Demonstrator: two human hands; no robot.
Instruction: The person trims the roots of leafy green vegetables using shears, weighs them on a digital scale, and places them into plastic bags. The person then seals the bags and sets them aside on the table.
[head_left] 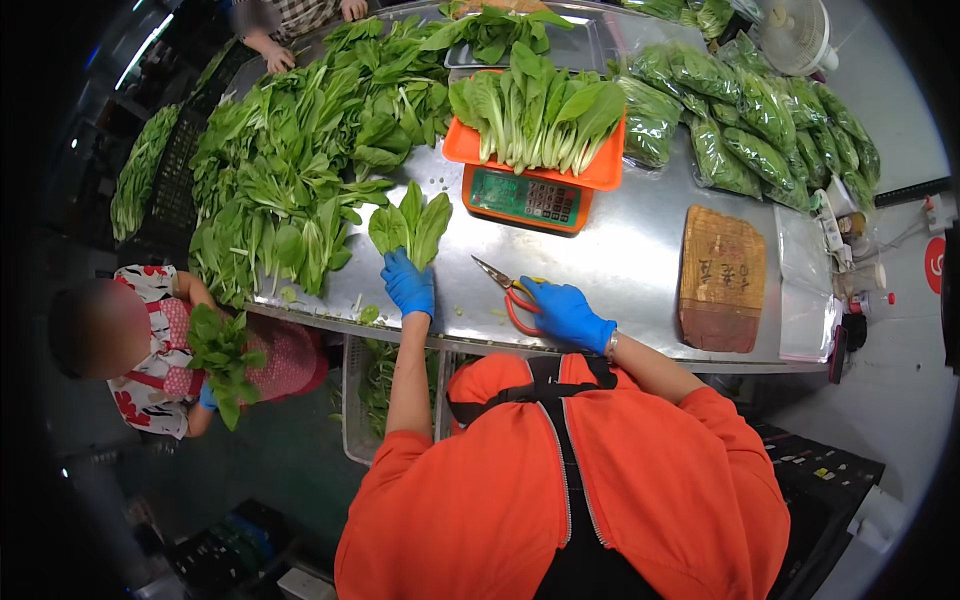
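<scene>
My left hand (pixel 408 285), in a blue glove, is closed round the base of a leafy green plant (pixel 412 225) low over the metal table (pixel 620 260). In my right hand (pixel 570 312), also gloved in blue, is a pair of scissors (pixel 512 287) with red handles; the blades point left toward the plant. Ahead of my hands stands a scale (pixel 525 198) with an orange tray (pixel 600 172), on which a row of leafy greens (pixel 535 110) lies. To the left spreads a large heap of loose greens (pixel 300 160).
Bagged greens (pixel 750 130) pile up at the back right, near a fan (pixel 797 35). A wooden block (pixel 722 280) and plastic bags (pixel 808 290) lie on the right. At left, a person (pixel 150 350) holds greens; another person's hand (pixel 280 58) reaches the heap. A crate (pixel 360 400) stands under the table edge.
</scene>
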